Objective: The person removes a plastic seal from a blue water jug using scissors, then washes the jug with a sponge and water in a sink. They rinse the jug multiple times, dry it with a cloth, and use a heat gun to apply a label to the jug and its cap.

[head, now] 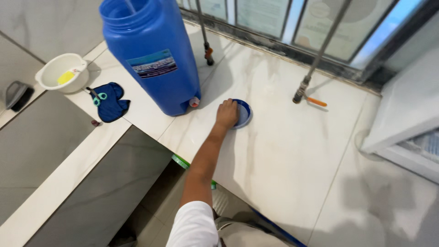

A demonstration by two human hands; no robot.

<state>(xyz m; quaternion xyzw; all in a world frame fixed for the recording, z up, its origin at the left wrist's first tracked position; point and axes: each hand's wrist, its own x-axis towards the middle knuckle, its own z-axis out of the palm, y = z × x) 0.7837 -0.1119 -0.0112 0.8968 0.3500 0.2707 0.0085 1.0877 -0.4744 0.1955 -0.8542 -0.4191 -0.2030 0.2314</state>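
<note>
Here, hand (227, 114) grips blue lid (243, 113) beside blue barrel (153, 55).

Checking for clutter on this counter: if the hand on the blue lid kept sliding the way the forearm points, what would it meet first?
Past the blue lid, the left hand would probably cross bare counter toward the window frame; depth is unclear.
</note>
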